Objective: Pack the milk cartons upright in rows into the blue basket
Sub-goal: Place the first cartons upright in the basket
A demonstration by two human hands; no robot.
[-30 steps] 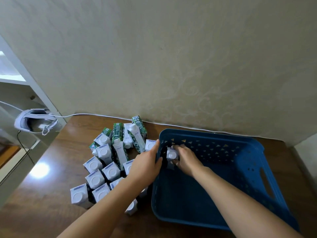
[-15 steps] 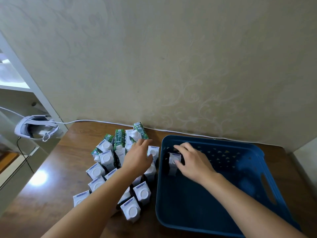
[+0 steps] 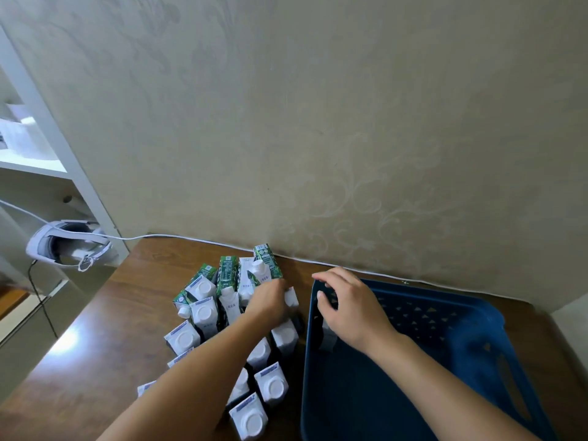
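Note:
Several white-and-green milk cartons [image 3: 203, 313] stand clustered on the wooden table [image 3: 95, 345], left of the blue basket [image 3: 429, 291]. My left hand [image 3: 270, 302] reaches into the far right of the cluster, fingers curled round one milk carton [image 3: 291, 297] next to the basket's left wall. One carton [image 3: 327, 337] stands upright in the basket's far left corner, mostly hidden by my right hand [image 3: 350, 308]. That hand hovers over it with relaxed, spread fingers near the rim and holds nothing.
A wall rises directly behind the table, with a white cable [image 3: 191, 238] along its base. A white headset [image 3: 66, 246] and a white shelf unit [image 3: 31, 167] sit at the left. The basket floor [image 3: 366, 393] is bare.
My left hand left the basket's rim, went into the carton cluster and closed on a carton. My right hand released the carton in the basket and rose toward the far rim.

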